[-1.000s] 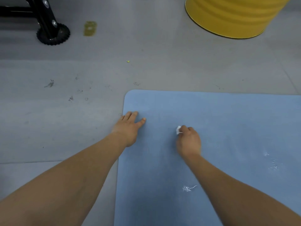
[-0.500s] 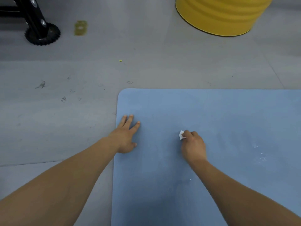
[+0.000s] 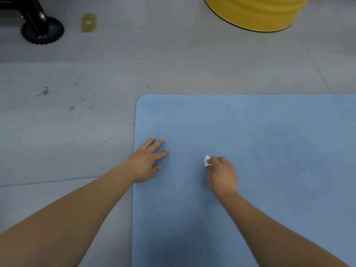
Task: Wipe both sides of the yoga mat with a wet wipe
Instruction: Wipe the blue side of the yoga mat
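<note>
Head view shows your left hand (image 3: 146, 162) pressed flat on the blue mat (image 3: 250, 132) just inside its 9 o'clock edge, fingers (image 3: 158, 144) spread and pointing toward 1 o'clock. Your right hand (image 3: 221, 174) sits near it toward 3 o'clock, its fingers curled and pinching a small bunched white wipe (image 3: 207, 161) against the mat. That mat lies flat on the grey floor (image 3: 67, 132), filling the frame from centre toward 4 o'clock, with a yellow drum (image 3: 256, 12) at 1 o'clock and a black toothed foot (image 3: 42, 31) at 10 o'clock, both well apart from it.
</note>
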### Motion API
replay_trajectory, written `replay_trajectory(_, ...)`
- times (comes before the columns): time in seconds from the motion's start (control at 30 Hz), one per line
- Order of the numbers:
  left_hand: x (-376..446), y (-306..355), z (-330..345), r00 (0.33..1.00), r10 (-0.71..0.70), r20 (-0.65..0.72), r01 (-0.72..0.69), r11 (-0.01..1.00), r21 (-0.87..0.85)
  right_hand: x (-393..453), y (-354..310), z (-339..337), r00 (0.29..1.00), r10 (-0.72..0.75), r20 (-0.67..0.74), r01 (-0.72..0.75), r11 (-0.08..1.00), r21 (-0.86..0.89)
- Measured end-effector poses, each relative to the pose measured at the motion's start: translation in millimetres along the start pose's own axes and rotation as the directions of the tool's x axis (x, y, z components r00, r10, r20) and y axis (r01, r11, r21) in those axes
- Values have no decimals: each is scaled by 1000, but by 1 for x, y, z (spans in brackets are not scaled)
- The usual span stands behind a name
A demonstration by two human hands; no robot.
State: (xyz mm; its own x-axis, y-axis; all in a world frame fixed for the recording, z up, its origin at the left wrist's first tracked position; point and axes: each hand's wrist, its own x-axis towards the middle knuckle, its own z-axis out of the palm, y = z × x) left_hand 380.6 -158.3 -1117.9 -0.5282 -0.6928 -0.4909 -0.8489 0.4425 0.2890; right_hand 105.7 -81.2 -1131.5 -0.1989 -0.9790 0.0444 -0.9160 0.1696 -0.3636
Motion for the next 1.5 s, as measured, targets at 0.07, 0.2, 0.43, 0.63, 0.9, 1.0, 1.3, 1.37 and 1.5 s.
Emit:
replay_trajectory(0.07,-4,-1,2,998,2,64,-3,1000,14,0,10,-7,985,167,-38,-166,986,21)
replay_trajectory(0.2,-3,3,4,998,-9,57,10,1000,-14,-48,-63,23,999,-19,36,14,991,134)
replay_trajectory(0.43,-7,17,4,995,38,-93,-42,998,-40,-78,-94,28,911,-364,197,336,928,162)
replay_trajectory(0.63,-17,23,17,989,40,-145,-47,998,-47,-33,13,-17,977,213,9,-213,977,12)
replay_trajectory(0.9,-29,38,29,997,-8,76,-3,989,149,-131,-123,31,939,-203,277,124,952,279)
replay_trajectory(1.0,-31,38,26,996,-10,93,-7,983,182,-111,-77,19,920,-306,245,267,947,181)
replay_trajectory(1.3,-18,54,25,992,110,57,-113,992,52,-91,-8,-16,972,234,-9,-234,972,36)
replay_trajectory(1.37,-20,55,24,989,132,65,-137,987,82,-124,-73,10,993,72,94,-85,984,153)
replay_trajectory(1.5,-28,53,25,975,162,149,-181,976,119,-167,-131,22,952,-170,256,92,952,291)
